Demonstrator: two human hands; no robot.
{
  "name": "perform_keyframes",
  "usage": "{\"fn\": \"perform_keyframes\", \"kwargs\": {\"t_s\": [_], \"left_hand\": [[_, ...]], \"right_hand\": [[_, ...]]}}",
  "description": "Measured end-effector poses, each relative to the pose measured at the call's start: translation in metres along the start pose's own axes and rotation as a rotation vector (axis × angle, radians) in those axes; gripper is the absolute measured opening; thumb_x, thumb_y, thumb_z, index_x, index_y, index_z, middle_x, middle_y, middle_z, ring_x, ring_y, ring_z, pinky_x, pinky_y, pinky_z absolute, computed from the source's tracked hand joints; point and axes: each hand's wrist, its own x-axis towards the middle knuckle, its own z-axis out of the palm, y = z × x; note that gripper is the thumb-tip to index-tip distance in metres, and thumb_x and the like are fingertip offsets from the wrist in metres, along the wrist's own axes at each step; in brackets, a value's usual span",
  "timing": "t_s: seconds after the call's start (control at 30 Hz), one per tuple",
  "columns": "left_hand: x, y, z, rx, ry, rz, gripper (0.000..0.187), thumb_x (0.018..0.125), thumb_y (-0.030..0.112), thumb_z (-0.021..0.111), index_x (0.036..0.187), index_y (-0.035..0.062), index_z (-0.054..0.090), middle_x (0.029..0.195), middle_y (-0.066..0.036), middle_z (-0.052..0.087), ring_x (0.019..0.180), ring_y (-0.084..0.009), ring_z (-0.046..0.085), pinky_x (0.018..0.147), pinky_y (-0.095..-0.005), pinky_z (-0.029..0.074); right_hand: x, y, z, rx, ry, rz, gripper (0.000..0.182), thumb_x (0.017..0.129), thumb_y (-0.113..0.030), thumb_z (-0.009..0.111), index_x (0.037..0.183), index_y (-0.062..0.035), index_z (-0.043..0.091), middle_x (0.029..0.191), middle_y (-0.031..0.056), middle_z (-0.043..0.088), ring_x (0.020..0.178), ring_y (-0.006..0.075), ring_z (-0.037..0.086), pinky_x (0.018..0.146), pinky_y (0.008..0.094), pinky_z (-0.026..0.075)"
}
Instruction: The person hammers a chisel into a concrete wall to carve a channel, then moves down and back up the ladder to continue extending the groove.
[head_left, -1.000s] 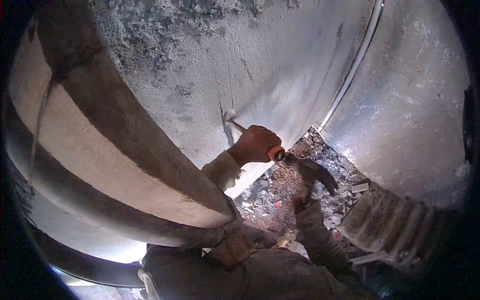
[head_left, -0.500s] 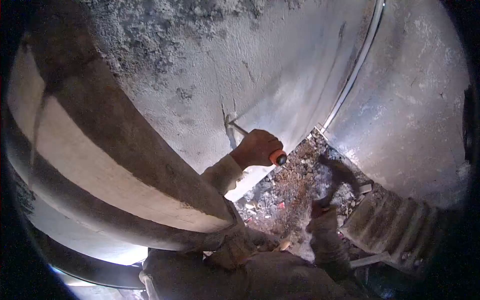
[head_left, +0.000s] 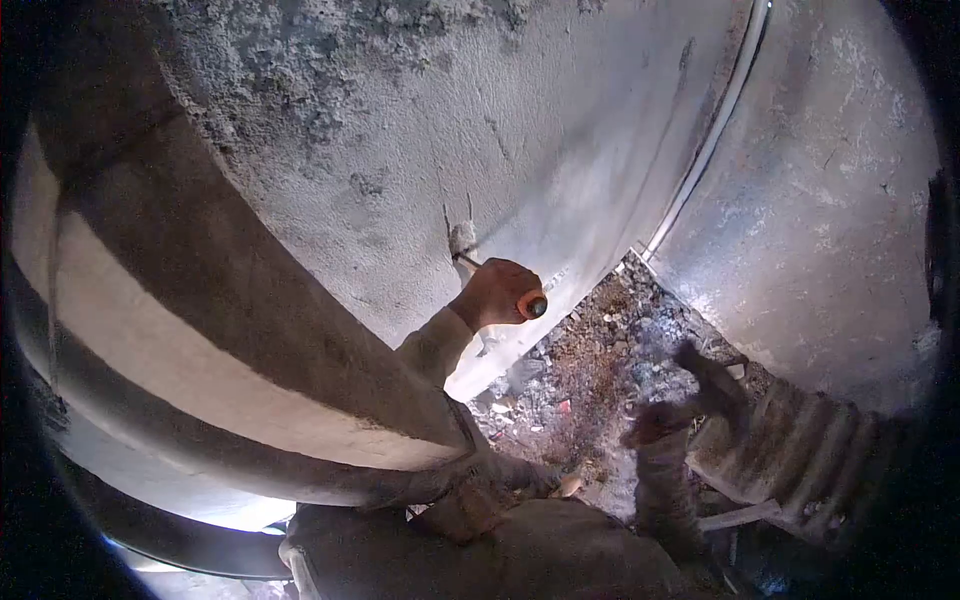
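At the chipped patch of the wall, a chisel is resting its tip — left hand is gripping its orange handle, fingers curled tight. Right hand, dim, is clasping a blurred hammer above rubble — near corrugated sheeting.

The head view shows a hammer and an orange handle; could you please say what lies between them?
Only open air, in the head view: lower wall and rubble show behind, between hammer and orange handle.
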Motion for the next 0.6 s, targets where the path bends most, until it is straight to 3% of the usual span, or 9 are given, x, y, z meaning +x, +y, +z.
{"fn": "perform_keyframes", "kwargs": {"t_s": [0.03, 0.07, 0.1, 0.13, 0.2, 0.27, 0.6], "left_hand": [[0.007, 0.013, -0.007, 0.146, -0.284, -0.119, 0.02, 0.057, 0.024, 0.069, 0.071, 0.0144, 0.059, 0.074, -0.004, 0.061, 0.071, -0.0266, 0.061, 0.061, -0.04, 0.048], [0.006, 0.011, 0.001, 0.146, -0.283, -0.114, 0.02, 0.057, 0.024, 0.069, 0.071, 0.0144, 0.059, 0.074, -0.004, 0.061, 0.071, -0.0266, 0.061, 0.061, -0.04, 0.048], [-0.001, 0.011, 0.014, 0.035, -0.165, -0.057, 0.02, 0.057, 0.024, 0.069, 0.072, 0.0143, 0.06, 0.072, -0.004, 0.061, 0.07, -0.0264, 0.061, 0.061, -0.0401, 0.048], [-0.006, 0.014, 0.025, -0.078, -0.048, -0.006, 0.02, 0.057, 0.024, 0.069, 0.072, 0.0142, 0.06, 0.071, -0.005, 0.061, 0.07, -0.0261, 0.061, 0.06, -0.0401, 0.048], [-0.002, 0.028, 0.024, -0.005, -0.139, 0.007, 0.02, 0.057, 0.024, 0.069, 0.072, 0.0125, 0.061, 0.069, -0.006, 0.062, 0.066, -0.0272, 0.061, 0.058, -0.0413, 0.048], [0.0, 0.035, 0.021, 0.064, -0.495, -0.088, 0.02, 0.058, 0.024, 0.07, 0.071, 0.0119, 0.061, 0.067, -0.007, 0.061, 0.063, -0.028, 0.061, 0.056, -0.042, 0.048], [0.025, 0.053, -0.015, -0.019, -0.156, 0.091, 0.02, 0.061, 0.029, 0.068, 0.067, 0.015, 0.055, 0.061, -0.003, 0.056, 0.059, -0.0246, 0.058, 0.055, -0.0391, 0.045]], "right_hand": [[-0.011, -0.013, -0.01, -0.746, 0.329, -0.07, 0.02, 0.087, -0.027, 0.055, 0.089, -0.0076, 0.056, 0.084, 0.009, 0.056, 0.075, 0.0189, 0.05, 0.064, 0.0353, 0.043], [-0.014, -0.021, -0.016, -1.494, 0.654, -0.146, 0.029, 0.086, -0.036, 0.057, 0.084, -0.0073, 0.056, 0.069, 0.0081, 0.054, 0.055, 0.014, 0.046, 0.045, 0.033, 0.043], [0.001, -0.04, 0.035, -1.171, 0.753, -0.021, 0.029, 0.086, -0.036, 0.057, 0.085, -0.0071, 0.056, 0.069, 0.0082, 0.054, 0.055, 0.0143, 0.046, 0.046, 0.0332, 0.043], [0.011, -0.053, 0.061, -1.041, 0.715, -0.011, 0.028, 0.086, -0.035, 0.057, 0.085, -0.007, 0.056, 0.069, 0.0083, 0.054, 0.056, 0.0147, 0.047, 0.046, 0.0333, 0.043], [0.018, -0.064, 0.085, -1.104, 0.686, 0.027, 0.028, 0.086, -0.034, 0.057, 0.087, -0.0066, 0.055, 0.069, 0.0086, 0.054, 0.056, 0.0153, 0.047, 0.047, 0.0336, 0.043], [0.014, -0.057, 0.087, -1.214, 0.734, 0.141, 0.027, 0.086, -0.033, 0.057, 0.088, -0.0062, 0.055, 0.07, 0.0088, 0.055, 0.057, 0.016, 0.048, 0.047, 0.0339, 0.043], [-0.009, -0.04, 0.087, -1.317, 0.853, 0.397, 0.026, 0.086, -0.028, 0.057, 0.095, -0.0043, 0.053, 0.071, 0.01, 0.055, 0.059, 0.0192, 0.051, 0.051, 0.0352, 0.045]]}}
